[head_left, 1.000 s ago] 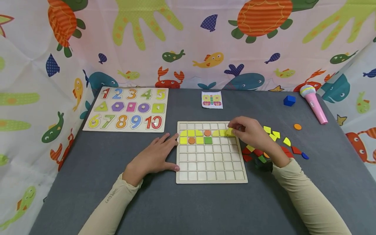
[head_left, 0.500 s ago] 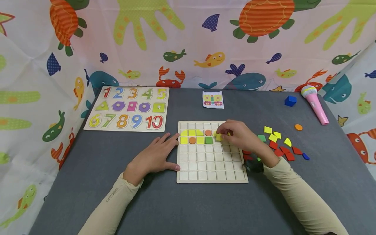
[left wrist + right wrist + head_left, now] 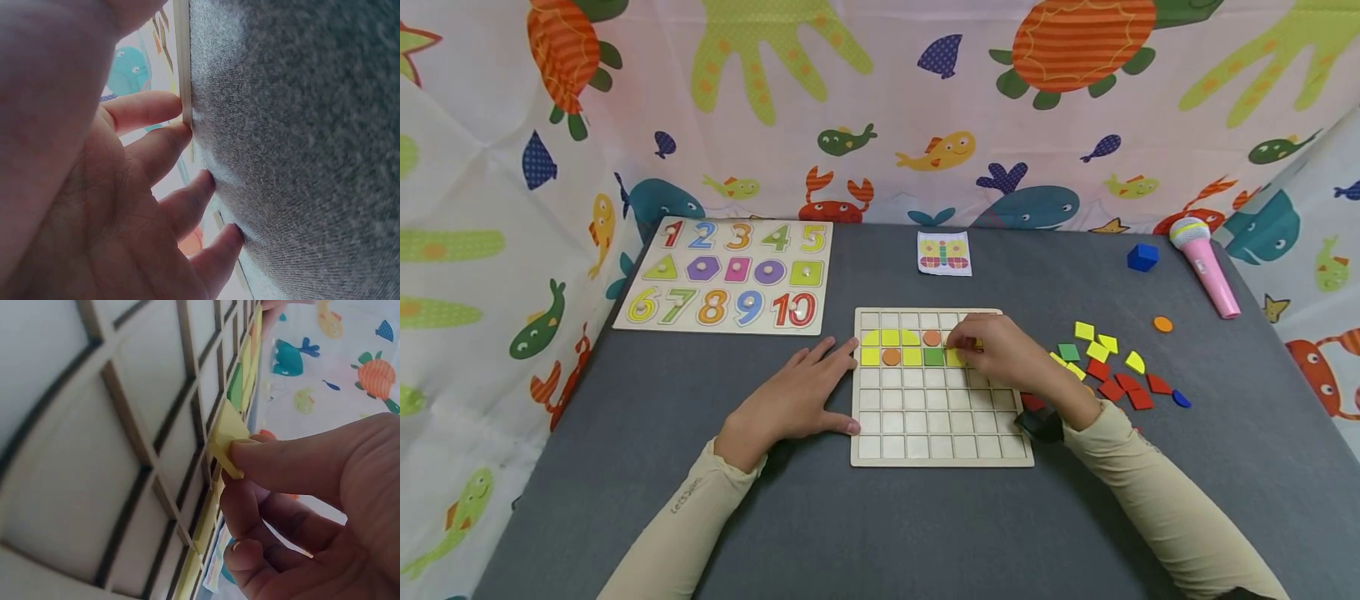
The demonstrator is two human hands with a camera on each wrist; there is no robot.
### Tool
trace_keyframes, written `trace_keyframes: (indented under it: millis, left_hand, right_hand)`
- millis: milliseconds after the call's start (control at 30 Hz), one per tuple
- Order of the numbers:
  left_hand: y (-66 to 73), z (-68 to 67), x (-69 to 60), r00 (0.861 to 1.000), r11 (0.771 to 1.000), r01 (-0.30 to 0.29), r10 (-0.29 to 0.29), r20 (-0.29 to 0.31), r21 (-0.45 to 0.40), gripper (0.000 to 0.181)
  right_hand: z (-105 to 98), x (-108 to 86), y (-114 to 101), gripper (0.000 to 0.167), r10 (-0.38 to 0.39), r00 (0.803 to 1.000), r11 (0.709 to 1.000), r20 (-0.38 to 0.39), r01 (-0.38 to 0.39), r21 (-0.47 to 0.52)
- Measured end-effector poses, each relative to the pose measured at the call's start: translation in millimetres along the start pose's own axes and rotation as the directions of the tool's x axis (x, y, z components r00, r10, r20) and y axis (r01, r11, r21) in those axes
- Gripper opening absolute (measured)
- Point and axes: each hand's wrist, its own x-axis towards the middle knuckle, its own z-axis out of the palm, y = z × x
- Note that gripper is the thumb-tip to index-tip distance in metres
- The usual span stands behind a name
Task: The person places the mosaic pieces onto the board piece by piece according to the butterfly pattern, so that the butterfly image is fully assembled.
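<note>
Two hands, head view: left hand [image 3: 793, 396] at the near-left edge of the grid board [image 3: 940, 425], right hand [image 3: 1006, 354] over its upper right part.
Left hand, head view: fingers spread apart, nothing gripped; probably bracing the grid board against sliding.
Yellow square tile [image 3: 953, 358], head view: on the grid board, just right of the green tile [image 3: 933, 357], partly covered by the right hand.
Loose tiles [image 3: 1112, 390], head view: scattered right of the grid board, likely for a short reach.
Picture card [image 3: 944, 253], head view: beyond the grid board, butterfly upright to the person, presumably to stay in sight.
Extras, head view: number board [image 3: 721, 287] left of and beyond the grid board; blue cube [image 3: 1142, 257] and pink microphone [image 3: 1210, 275] beyond it, off right.
Left wrist view: two fingertips against the grid board's edge, others lower, by the grey cloth [image 3: 300, 150]; no clamp.
Right wrist view: thumb and finger clamped on the yellow square tile, tilted against the grid board's ridges, not flat; edge hold probably leaves its leading side free.
</note>
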Motion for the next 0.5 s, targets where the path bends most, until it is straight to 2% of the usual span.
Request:
trace_keyframes:
  millis: [267,500]
  left_hand:
    - [0.0,-0.3,1.1,1.0,1.0,-0.004,0.004,-0.001,0.001,0.093]
    - [0.3,0.4,0.6,1.0,1.0,-0.002,0.002,0.004,-0.001,0.094]
  right_hand:
    - [5.2,-1.9,-2.8,0.017,0.015,1.0,0.999,-0.002,-0.015,-0.037]
    - [6.5,-3.2,-6.5,0.012,0.061,0.998,0.998,0.023,-0.06,-0.036]
